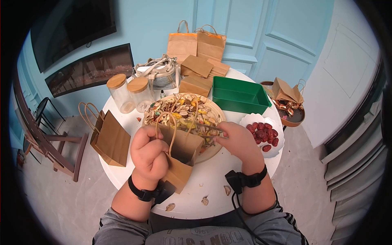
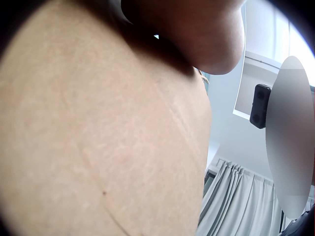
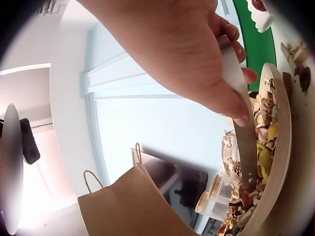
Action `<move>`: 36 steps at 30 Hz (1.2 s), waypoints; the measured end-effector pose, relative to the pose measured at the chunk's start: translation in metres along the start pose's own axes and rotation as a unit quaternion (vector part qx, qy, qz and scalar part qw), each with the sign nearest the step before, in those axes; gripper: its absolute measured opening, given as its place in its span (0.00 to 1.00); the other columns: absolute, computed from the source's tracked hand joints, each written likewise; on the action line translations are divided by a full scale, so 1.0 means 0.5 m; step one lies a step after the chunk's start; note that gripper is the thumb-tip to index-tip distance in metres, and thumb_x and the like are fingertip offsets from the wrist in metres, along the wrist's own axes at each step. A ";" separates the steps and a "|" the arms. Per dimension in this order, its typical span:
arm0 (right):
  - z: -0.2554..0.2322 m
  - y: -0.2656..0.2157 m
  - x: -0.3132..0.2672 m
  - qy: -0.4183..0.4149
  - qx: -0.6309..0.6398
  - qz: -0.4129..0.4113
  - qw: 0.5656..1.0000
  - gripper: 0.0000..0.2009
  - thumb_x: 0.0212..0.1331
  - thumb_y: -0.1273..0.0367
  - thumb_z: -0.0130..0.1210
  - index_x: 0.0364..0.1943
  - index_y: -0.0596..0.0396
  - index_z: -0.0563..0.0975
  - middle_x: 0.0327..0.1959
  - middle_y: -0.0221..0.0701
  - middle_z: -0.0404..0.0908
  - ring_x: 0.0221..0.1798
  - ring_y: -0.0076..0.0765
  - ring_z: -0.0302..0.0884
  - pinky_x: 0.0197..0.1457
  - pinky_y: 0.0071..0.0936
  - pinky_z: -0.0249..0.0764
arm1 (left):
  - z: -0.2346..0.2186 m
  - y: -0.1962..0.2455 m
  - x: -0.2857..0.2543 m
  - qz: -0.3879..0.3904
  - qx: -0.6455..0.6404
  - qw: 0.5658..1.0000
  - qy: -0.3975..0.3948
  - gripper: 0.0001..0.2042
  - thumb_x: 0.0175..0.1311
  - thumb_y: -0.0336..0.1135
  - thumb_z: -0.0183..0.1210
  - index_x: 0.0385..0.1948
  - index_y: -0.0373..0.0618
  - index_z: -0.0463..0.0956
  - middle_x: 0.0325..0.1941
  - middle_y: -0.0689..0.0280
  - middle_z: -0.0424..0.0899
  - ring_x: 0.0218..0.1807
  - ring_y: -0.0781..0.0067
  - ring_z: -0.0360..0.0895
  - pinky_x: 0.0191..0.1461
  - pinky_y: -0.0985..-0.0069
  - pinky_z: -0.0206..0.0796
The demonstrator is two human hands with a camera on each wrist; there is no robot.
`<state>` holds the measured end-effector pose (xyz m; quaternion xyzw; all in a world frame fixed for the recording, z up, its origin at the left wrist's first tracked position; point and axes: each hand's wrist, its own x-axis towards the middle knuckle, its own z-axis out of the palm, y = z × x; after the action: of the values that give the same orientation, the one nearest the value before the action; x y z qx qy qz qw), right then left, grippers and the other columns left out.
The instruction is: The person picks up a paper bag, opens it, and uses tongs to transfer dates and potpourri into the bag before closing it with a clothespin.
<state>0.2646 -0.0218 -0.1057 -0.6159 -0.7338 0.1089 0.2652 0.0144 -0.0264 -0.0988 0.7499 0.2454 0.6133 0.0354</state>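
My left hand (image 1: 149, 153) is curled at the upper edge of a brown kraft paper bag (image 1: 176, 174), beside its twisted handle. The bag tilts with its mouth toward a round tray (image 1: 220, 112) heaped with dried petals and slices (image 1: 163, 110). My right hand (image 1: 241, 141) grips flat metal tongs (image 3: 244, 147) between thumb and fingers. Their tips reach down into the dried pieces, right by a reddish one (image 3: 247, 195). In the left wrist view, skin (image 2: 113, 123) fills most of the picture and the bag is hidden.
A second kraft bag (image 1: 110, 136) stands at left, near two wooden-lidded jars (image 1: 121, 96). Behind the tray are more bags (image 1: 181, 45) and a fabric bag (image 1: 161, 75). At right are a green bin (image 1: 241, 96) and a white dish (image 1: 247, 120) of red dates (image 1: 263, 132).
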 end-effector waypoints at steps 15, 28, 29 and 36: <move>0.019 0.007 0.007 -0.030 0.106 -0.057 0.992 0.14 0.52 0.59 0.60 0.36 0.54 0.77 0.29 0.37 0.78 0.34 0.47 0.77 0.37 0.39 0.71 | -0.003 0.004 0.003 0.013 -0.003 1.000 -0.013 0.06 0.47 0.18 0.45 0.18 0.37 0.71 0.35 0.57 0.72 0.34 0.67 0.70 0.37 0.79 0.63; 0.012 -0.003 0.012 -0.037 0.020 0.071 0.997 0.18 0.51 0.58 0.61 0.41 0.56 0.79 0.32 0.40 0.80 0.36 0.44 0.78 0.40 0.36 0.72 | -0.003 0.004 0.005 0.028 0.010 0.999 -0.021 0.06 0.47 0.18 0.46 0.18 0.37 0.71 0.35 0.57 0.72 0.34 0.67 0.70 0.36 0.79 0.64; 0.011 -0.004 0.012 -0.037 0.013 0.077 0.996 0.18 0.52 0.58 0.61 0.42 0.56 0.79 0.32 0.40 0.80 0.36 0.44 0.78 0.40 0.36 0.72 | -0.003 0.003 0.004 0.025 0.008 0.999 -0.019 0.06 0.47 0.18 0.46 0.18 0.37 0.71 0.35 0.57 0.72 0.33 0.67 0.70 0.36 0.79 0.64; 0.039 0.004 0.010 -0.042 0.079 0.005 0.996 0.15 0.55 0.58 0.57 0.38 0.53 0.78 0.32 0.40 0.80 0.38 0.49 0.78 0.39 0.40 0.72 | -0.003 0.005 0.006 0.030 0.010 0.999 -0.019 0.06 0.47 0.18 0.46 0.18 0.37 0.71 0.34 0.56 0.72 0.33 0.67 0.70 0.36 0.79 0.64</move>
<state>0.2556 -0.0130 -0.1217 -0.5916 -0.7304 0.1933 0.2813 0.0142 -0.0275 -0.0948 0.7691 0.2282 0.5969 0.0138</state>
